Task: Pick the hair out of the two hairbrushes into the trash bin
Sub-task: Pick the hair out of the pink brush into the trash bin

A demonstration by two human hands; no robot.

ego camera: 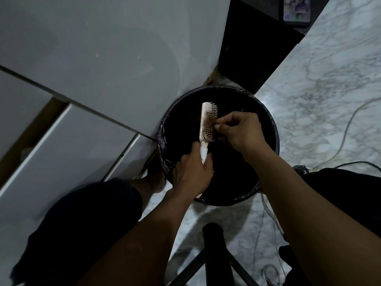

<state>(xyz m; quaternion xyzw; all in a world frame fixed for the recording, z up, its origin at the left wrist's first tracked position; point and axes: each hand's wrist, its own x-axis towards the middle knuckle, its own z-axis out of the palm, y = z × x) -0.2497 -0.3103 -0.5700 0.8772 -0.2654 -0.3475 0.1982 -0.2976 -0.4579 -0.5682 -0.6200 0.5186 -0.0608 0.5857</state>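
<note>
A pale pink hairbrush stands nearly upright over the round black trash bin, bristles facing right. My left hand grips its handle from below. My right hand is at the bristles, with fingertips pinching hair among the pins near the middle of the head. The bin has a dark plastic liner, and its inside is too dark to make out. Only one brush is in view.
A white cabinet with drawers rises at the left, right beside the bin. Marble floor spreads to the right with thin cables trailing across it. A black stool leg stands below, between my knees.
</note>
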